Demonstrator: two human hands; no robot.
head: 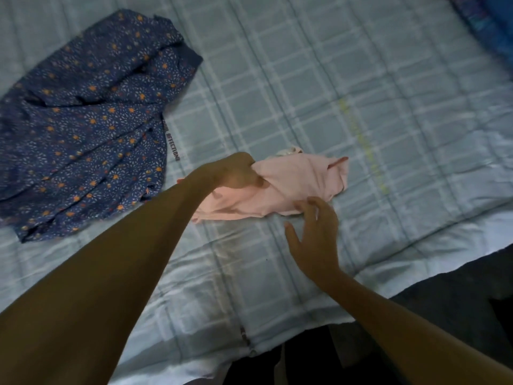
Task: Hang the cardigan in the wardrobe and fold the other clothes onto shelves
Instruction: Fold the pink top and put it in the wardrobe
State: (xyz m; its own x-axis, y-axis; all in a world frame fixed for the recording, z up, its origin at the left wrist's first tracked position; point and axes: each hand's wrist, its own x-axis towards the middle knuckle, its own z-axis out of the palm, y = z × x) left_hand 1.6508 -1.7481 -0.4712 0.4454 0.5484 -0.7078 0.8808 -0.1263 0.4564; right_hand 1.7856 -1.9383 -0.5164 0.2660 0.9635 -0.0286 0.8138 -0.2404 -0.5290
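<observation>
Pink garment (291,187) bunched on the bed (361,107).
Her left hand (238,172) gripped its limp, light cloth; the right hand (313,232) hovered spread by the hem, probably the best hold.

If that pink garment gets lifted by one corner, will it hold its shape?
Probably not. The pink garment already bunches where the left hand pinches it, so it looks thin and floppy. It likely weighs little. Its loose folds would probably fall open over the bedspread.
</observation>
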